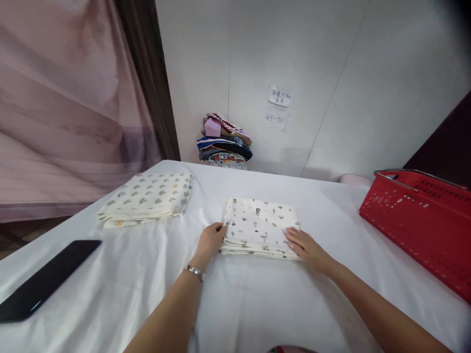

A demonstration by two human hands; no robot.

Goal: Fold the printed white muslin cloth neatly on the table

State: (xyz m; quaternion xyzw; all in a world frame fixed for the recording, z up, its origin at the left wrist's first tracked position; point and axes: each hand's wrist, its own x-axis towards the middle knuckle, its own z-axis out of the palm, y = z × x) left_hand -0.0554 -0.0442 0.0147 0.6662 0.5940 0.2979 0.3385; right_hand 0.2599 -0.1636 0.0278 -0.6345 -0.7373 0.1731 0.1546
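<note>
A folded white cloth [261, 223] with small plant and animal prints lies on the white-covered table in front of me. At its left edge, my left hand [212, 240] has its fingers curled and closed on the fabric; a bracelet circles that wrist. My right hand [304, 246] rests on the cloth's right side, fingers stretched out over the top layer. To the left lies another folded cream cloth [152, 193], printed with grey shapes, and neither hand touches it.
A long black flat object [47, 279] lies at the table's left. On the right stands a red plastic basket [419, 215] with metal handles. Stacked folded fabrics [225, 142] sit beyond the back edge, near paper notes [278, 105] on the wall. A pinkish curtain [69, 98] hangs left.
</note>
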